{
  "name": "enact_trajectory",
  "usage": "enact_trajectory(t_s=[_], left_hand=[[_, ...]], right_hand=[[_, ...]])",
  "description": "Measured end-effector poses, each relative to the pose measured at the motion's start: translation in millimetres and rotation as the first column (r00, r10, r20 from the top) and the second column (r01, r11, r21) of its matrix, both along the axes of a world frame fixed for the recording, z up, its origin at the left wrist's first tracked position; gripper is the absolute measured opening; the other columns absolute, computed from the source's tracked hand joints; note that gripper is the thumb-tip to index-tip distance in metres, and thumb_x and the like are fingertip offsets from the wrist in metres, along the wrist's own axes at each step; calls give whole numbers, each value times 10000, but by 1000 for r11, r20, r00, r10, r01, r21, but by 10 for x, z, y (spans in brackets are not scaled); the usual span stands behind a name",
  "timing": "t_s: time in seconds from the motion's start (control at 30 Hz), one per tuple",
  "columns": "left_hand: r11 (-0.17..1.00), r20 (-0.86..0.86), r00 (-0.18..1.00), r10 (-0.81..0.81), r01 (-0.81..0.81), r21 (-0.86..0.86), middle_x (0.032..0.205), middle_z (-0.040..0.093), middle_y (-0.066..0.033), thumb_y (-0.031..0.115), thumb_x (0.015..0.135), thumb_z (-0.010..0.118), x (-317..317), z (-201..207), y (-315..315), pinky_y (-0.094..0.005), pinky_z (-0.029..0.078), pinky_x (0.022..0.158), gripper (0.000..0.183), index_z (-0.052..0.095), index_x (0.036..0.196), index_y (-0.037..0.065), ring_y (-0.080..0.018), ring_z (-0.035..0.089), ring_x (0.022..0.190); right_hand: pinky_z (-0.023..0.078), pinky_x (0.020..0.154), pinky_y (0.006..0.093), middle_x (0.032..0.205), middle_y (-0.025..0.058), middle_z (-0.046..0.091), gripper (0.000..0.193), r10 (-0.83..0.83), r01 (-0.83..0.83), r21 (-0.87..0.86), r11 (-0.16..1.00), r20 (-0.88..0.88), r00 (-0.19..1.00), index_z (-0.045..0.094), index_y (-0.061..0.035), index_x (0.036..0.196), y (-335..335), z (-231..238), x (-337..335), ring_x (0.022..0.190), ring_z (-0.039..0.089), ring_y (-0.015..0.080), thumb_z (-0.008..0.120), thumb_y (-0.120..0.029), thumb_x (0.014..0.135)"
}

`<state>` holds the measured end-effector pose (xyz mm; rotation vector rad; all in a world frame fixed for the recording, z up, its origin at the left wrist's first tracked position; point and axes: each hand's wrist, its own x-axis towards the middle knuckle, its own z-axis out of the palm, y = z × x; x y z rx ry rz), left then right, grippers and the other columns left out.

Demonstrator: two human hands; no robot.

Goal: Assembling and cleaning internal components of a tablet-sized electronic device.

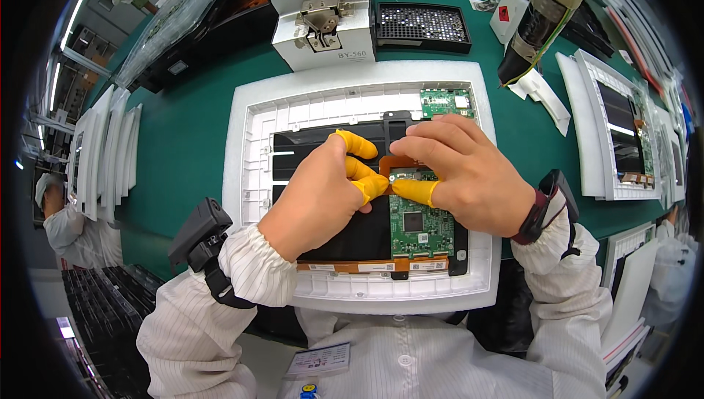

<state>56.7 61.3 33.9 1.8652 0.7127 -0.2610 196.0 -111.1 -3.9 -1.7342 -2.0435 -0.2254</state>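
An orange flat flex cable (388, 165) is bent over the upper edge of a green circuit board (440, 241). My left hand (312, 192), with yellow finger cots, is closed in a pinch at the cable's left end. My right hand (488, 179) grips the cable from the other side, its cot-covered thumb lying over the board's top edge and hiding part of the connector area. Beneath both hands lies a black display panel (352, 227) inside a white plastic frame (253, 212). A smaller green board (438, 98) sits in the frame's upper right corner.
Behind the frame stand a white dispenser machine (323, 25) and a black tray of small parts (423, 26). A dark-handled tool (532, 36) hangs at upper right. Another framed panel (612, 131) rests at right; white sheets (110, 149) stand at left, near another person's sleeve (73, 234).
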Motion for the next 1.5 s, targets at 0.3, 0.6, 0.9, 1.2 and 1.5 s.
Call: enact_trajectory(t_s=[0.3,0.6,0.9,1.2,1.5], left_hand=[[985,-8,997,-72,72,159,1072,685,-198,75,907,718,-31,159,32,-293,541,786,485,487,1299,-92,-221,680,901],[782,186,910,-371,198,590,968,705,-151,20,889,703,541,113,56,-301,536,798,175,674,1047,-48,-230,697,888],[740,150,892,-427,249,625,968,678,-177,-11,852,725,788,-69,-32,-331,535,761,184,710,1034,-27,-270,676,854],[384,80,716,-694,274,882,1045,659,-148,-23,737,652,582,-225,38,-440,414,968,287,746,1004,25,-333,578,1016],[257,27,649,-760,263,930,1142,642,-103,12,773,635,506,-243,-27,-420,403,968,392,742,1146,66,-296,554,1055]], right_hand=[[503,899,388,1134,133,637,337,-309,408,195,892,-396,865,708,-35,1093,-236,180,455,1030,616,313,612,54,783],[517,732,346,901,117,653,315,-471,464,-97,881,-286,834,698,-42,1166,-278,1,484,790,637,283,669,-39,852],[528,744,384,970,132,572,125,-344,317,-163,934,-181,922,700,10,897,-310,1,414,901,619,295,703,-81,812],[480,884,369,1072,113,562,96,-350,298,-263,918,-180,919,729,21,822,-285,-22,367,1034,545,284,730,-25,737],[471,904,368,1097,119,561,127,-340,281,-267,922,-210,917,732,18,835,-316,-20,379,1040,543,288,738,-5,710]])
